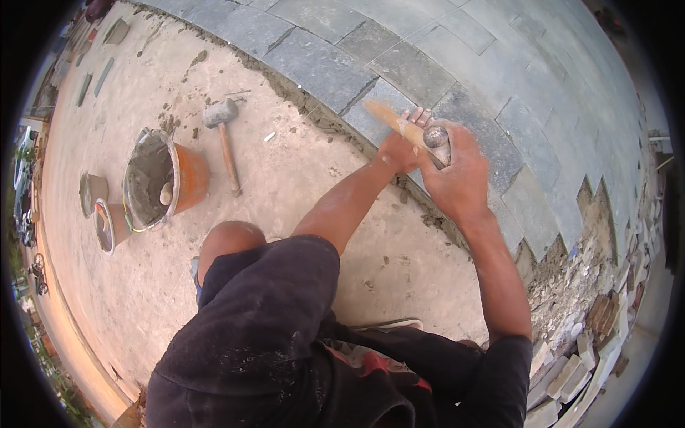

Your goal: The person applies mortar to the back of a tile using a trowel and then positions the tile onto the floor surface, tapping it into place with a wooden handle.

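My right hand [460, 175] is closed around a tan, stick-like tool [389, 118] with a rounded grey knob [435, 136] at the hand; its exact kind is unclear. The tool slants over my left hand [399, 152] toward the upper left. My left hand lies on a grey stone slab [382, 107] at the paving's edge, its visible fingers stretched out and the rest partly hidden by the tool. Whether the tool touches the slab cannot be told. Grey mortar [314, 114] runs along the edge beneath the slabs.
On the concrete to the left lie a mallet [227, 146] with a grey head, an orange bucket [191, 178] of mortar and two smaller buckets [93, 192]. Grey paving [457, 50] spreads at the upper right. Broken stone pieces [571, 378] are heaped at the lower right.
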